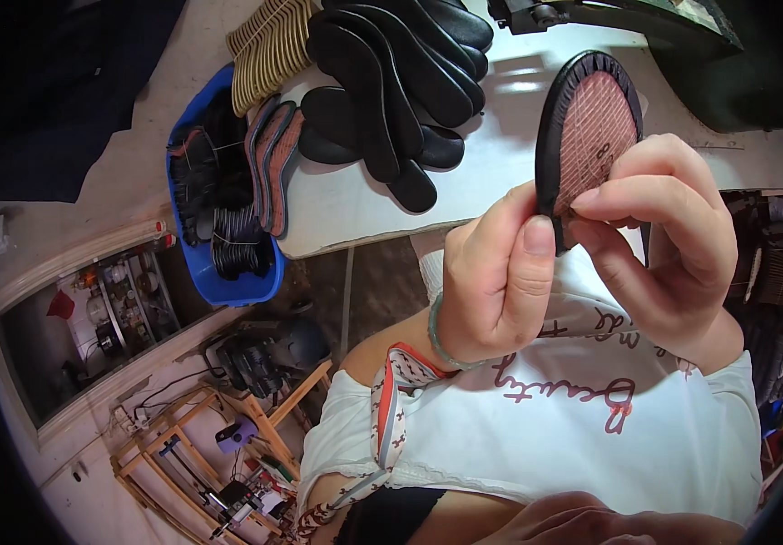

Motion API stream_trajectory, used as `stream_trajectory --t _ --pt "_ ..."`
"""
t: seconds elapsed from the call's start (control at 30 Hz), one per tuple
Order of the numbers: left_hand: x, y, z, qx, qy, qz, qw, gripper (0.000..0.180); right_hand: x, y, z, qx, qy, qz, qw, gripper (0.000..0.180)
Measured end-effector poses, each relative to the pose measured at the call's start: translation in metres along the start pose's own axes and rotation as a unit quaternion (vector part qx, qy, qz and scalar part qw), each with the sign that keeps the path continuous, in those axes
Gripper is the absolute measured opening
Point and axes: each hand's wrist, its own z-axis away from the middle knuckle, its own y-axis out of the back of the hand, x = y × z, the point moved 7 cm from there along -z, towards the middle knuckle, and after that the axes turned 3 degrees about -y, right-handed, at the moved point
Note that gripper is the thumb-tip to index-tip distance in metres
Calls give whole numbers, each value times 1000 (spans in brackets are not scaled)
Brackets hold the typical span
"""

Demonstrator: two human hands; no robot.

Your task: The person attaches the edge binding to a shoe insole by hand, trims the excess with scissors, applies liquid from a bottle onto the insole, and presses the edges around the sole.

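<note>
Upright in front of me is a shoe insole (pixel 597 123), its pinkish, grid-lined underside showing inside a gathered black rim. My left hand (pixel 499 282), with a green bangle at the wrist, is closed on its lower left edge, thumb laid along the black covering. Thumb and forefinger of my right hand (pixel 669 227) pinch at the lower part of the underside, by the inner side of the rim. My fingers hide the insole's lower end. Beyond my hands, a fanned pile of black insoles (pixel 391 82) lies on the white worktable (pixel 500 173).
Left of the pile stand a blue plastic bin (pixel 228 289) with tied black bundles and several pinkish insole pieces (pixel 278 168). A gold-coloured stack (pixel 269 50) sits behind them. Dark machinery (pixel 700 68) occupies the table's far right. A wooden frame (pixel 192 436) stands lower left.
</note>
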Motion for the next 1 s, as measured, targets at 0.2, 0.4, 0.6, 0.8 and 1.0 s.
stream_trajectory --t 0.2,0.4,0.6,0.8,1.0 --pt "-13 -4 2 -44 -2 38 998 34 -1 -2 -2 -1 13 11 1000 28" --pt "-9 -6 -4 -32 28 59 997 36 -1 -1 -2 -7 9 14 1000 28" --pt "-12 -8 -3 -26 33 69 997 37 -1 0 -3 -8 -3 13 1000 28" --pt "-15 -8 3 -10 50 119 992 37 -4 0 -5 -16 33 25 999 30" --pt "-21 -10 3 28 -33 72 996 38 -9 -1 1 -5 16 10 1000 33"
